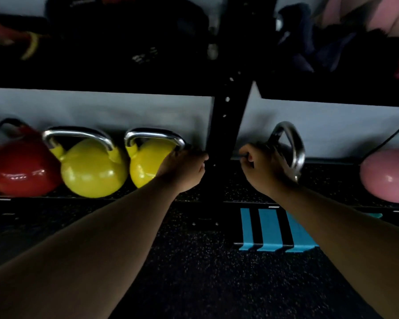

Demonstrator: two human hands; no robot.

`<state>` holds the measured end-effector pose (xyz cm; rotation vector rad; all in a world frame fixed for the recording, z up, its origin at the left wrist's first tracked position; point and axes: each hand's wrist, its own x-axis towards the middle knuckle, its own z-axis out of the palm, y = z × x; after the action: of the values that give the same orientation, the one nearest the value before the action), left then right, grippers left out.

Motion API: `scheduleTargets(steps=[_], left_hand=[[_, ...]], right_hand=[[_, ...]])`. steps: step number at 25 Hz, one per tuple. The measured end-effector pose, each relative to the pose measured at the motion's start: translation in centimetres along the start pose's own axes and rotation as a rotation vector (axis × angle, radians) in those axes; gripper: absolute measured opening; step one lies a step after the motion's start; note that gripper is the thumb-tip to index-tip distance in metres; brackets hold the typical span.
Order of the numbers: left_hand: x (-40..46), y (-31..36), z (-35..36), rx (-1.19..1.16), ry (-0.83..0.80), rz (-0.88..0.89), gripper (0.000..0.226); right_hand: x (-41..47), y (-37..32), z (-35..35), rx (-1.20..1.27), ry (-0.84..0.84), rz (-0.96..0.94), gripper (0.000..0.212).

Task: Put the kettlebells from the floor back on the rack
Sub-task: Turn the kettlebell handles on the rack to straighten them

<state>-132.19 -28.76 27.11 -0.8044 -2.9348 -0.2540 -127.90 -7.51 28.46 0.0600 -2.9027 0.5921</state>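
Nearest, speckled black floor, with a blue-and-black striped item lying just in front of the rack's black upright post.

Item 1: left hand, just left of the post. Fingers curled shut, beside the right end of a steel handle; whether they grip it or merely touch it cannot be told.

Item 2: right hand, just right of the post. Fingers closed in a fist against the near side of a steel handle; the grip itself is partly hidden.

Item 3: yellow kettlebell, bottom shelf, immediately left of the post, upright, partly behind the left hand.

Item 4: dark kettlebell, bottom shelf, immediately right of the post, handle turned edge-on; body largely hidden.

Item 5: second yellow kettlebell, then a red kettlebell, further left of the post. Pink kettlebell, well right of it.

Item 6: upper shelf, beyond, holding dark, blurred gear.

Step judged: setting 2 kettlebells down on the bottom shelf, 1 either side of the post. Next move calls for opening both hands and drawing them clear without tipping either bell.
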Motion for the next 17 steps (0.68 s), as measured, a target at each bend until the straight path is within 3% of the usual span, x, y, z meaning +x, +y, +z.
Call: scheduleTargets(steps=[5,9,11,13,17], left_hand=[[-2.3,-12.0,-1.4,0.080,0.078,-0.166,0.047],[-1.1,-17.4,-0.6,-0.158,0.105,-0.299,0.060],[0.0,-18.2,0.2,-0.272,-0.012,-0.340,0.067],[0.5,-17.5,1.2,-0.306,-0.088,-0.322,0.058],[1.2,-15.8,1.9,-0.478,-0.033,-0.375,0.047]], right_hand=[[4.7,-10.0,5.2,0.069,-0.057,-0.029,0.023],[9.2,-14.2,8.6,-0.007,-0.069,0.002,0.040],[10.9,-15.1,10.1,-0.004,-0.139,0.073,0.049],[11.8,-14.9,11.3,0.002,-0.227,0.135,0.054],[12.0,-13.8,12.3,0.198,-0.243,0.226,0.048]])
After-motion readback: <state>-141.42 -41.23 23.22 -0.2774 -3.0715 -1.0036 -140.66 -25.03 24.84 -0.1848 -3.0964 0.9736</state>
